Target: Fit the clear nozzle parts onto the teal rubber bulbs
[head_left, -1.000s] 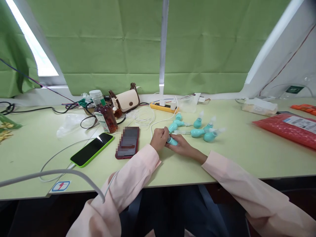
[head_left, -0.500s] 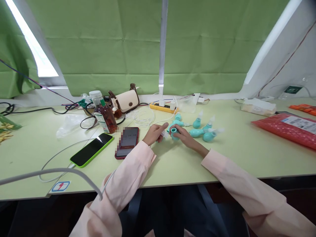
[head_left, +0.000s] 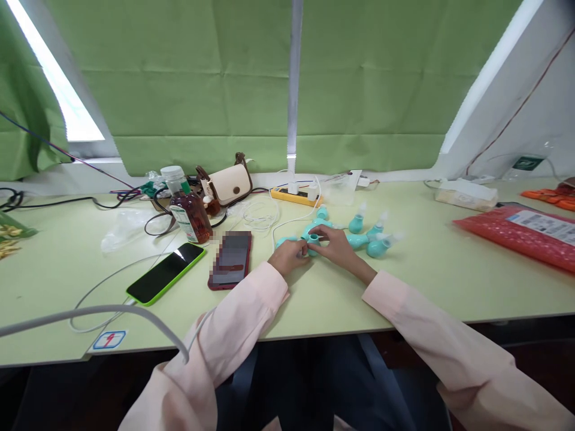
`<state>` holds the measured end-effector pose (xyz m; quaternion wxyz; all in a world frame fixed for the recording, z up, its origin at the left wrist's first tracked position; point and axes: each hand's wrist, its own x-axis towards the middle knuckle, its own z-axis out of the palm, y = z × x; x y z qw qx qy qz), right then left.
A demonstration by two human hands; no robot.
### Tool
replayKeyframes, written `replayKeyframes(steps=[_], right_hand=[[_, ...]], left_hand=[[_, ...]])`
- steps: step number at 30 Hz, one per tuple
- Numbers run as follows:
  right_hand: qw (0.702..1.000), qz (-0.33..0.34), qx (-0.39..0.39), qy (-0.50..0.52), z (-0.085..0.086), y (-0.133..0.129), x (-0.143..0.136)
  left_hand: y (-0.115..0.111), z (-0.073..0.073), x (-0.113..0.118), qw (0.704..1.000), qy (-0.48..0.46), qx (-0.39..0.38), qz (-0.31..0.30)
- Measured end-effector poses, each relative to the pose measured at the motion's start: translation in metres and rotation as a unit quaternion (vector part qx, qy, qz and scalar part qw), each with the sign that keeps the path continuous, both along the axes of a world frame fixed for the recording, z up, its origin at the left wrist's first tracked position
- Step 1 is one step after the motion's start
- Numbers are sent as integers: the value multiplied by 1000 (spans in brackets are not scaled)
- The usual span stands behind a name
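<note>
Over the table, my right hand (head_left: 338,246) has its fingers closed round a teal squeeze bulb (head_left: 313,244), whose round open mouth faces up. My left hand (head_left: 288,257) is beside it, fingers curled in against the bulb's left side; what they pinch is hidden. Just behind my left hand, part of another teal piece (head_left: 286,240) shows. To the right of my right hand are several more teal bulbs with clear tips, one of them standing upright (head_left: 356,223) and one lying on its side (head_left: 380,247). Another teal bulb (head_left: 321,213) is behind my hands.
A yellow power strip (head_left: 294,196) with white cables lies at the back. Left are a red-cased phone (head_left: 231,258), a green-cased phone (head_left: 166,273), a bottle of dark liquid (head_left: 191,212) and a cream handbag (head_left: 231,184). A red bubble-wrap parcel (head_left: 507,230) lies right.
My left hand has turned palm-down and moved in to the bulb, and its clear piece no longer shows. My right hand's fingers have shifted over the bulb. A teal piece behind my left hand shows now.
</note>
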<state>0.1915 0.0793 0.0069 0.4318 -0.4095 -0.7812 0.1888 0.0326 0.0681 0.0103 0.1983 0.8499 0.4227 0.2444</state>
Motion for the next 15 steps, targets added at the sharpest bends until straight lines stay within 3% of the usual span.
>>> replayKeyframes(steps=[10,15], right_hand=[[999,-8,27,-30,-1,-2,-2],[994,-22,59,-94,10,-3,4]], left_hand=[[5,-10,1,991,63,99,58],[5,-8,1,989,68,114,57]])
